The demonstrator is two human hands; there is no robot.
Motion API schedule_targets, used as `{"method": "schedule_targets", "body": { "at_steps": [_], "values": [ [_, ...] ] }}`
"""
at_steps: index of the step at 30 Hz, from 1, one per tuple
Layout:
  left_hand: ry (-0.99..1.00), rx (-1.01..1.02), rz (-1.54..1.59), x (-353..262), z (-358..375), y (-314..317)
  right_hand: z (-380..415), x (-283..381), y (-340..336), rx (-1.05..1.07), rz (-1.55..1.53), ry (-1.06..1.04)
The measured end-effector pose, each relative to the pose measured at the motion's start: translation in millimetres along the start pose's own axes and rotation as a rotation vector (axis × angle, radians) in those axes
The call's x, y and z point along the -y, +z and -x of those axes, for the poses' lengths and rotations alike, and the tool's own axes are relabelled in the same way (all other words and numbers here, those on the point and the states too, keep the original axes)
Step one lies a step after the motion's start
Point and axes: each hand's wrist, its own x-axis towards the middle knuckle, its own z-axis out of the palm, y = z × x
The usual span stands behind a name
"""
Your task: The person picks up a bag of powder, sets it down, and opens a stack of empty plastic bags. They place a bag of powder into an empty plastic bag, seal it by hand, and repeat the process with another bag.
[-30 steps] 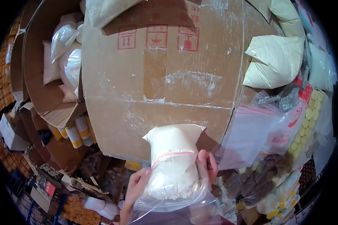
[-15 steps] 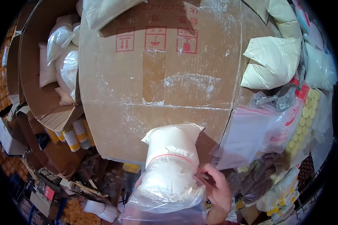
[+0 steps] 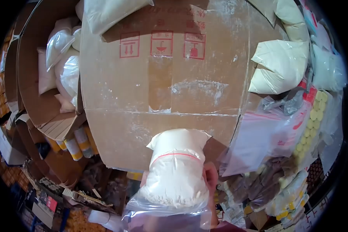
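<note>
A clear plastic bag of white powder (image 3: 177,176) stands at the front edge of the cardboard, its two bottom corners pointing away from me. A red line crosses its middle, and the loose clear end hangs towards me. My right hand (image 3: 210,177) grips its right side with bent fingers, the rest of the hand hidden behind the plastic. On the left side only a small part of my left hand (image 3: 144,179) shows, pressed against the bag; most of its fingers are hidden.
The big cardboard surface (image 3: 116,85) carries powder smears. Filled bags (image 3: 280,65) lie at its right edge, another bag (image 3: 112,13) at the far side. Flat zip bags (image 3: 251,135) and a metal scoop (image 3: 294,103) lie right. An open carton (image 3: 31,89) holds more bags at left.
My right hand has moved in from beside the bag and now closes against its side. The powder in the near part looks fuller and smoother. The view has shifted slightly.
</note>
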Motion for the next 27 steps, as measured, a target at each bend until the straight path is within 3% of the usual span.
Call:
{"method": "schedule_targets", "body": {
  "at_steps": [2, 5, 12, 16, 17, 20, 21, 23, 25, 27],
  "values": [
    [0.034, 0.007, -0.002, 0.4, -2.4, -3.1, 0.3, 2.3, 1.1, -0.022, 0.396, -0.233],
    [0.091, 0.037, -0.011, -0.4, -5.7, -7.3, -7.0, 23.8, 9.7, 0.019, 0.395, -0.279],
    [0.198, 0.115, -0.042, 0.8, -19.0, -14.8, -21.4, 54.1, 9.0, 0.146, -0.001, 0.173],
    [0.175, 0.146, -0.066, 2.3, -20.3, -18.2, -26.8, 57.9, 1.8, 0.248, 0.027, 0.225],
    [0.191, 0.167, -0.084, 0.0, -20.9, -18.0, -26.0, 50.9, -5.5, 0.238, 0.077, 0.167],
    [0.374, 0.242, -0.174, -7.3, -16.9, -19.0, -30.4, 53.1, 7.0, 0.126, 0.375, -0.431],
    [0.403, 0.220, -0.161, -7.0, -15.5, -18.2, -32.8, 53.8, 1.6, 0.139, 0.518, -0.525],
    [0.505, 0.195, -0.206, -0.9, -12.3, -22.0, -36.0, 50.5, 0.7, 0.169, 0.479, -0.602],
    [0.358, 0.150, -0.081, -4.4, -6.1, -8.8, -40.8, 53.3, 1.3, 0.222, 0.451, -0.637],
    [0.246, 0.022, -0.111, -12.1, 1.8, 12.7, -40.9, 51.3, 0.3, 0.243, 0.390, -0.503]
  ]
}}
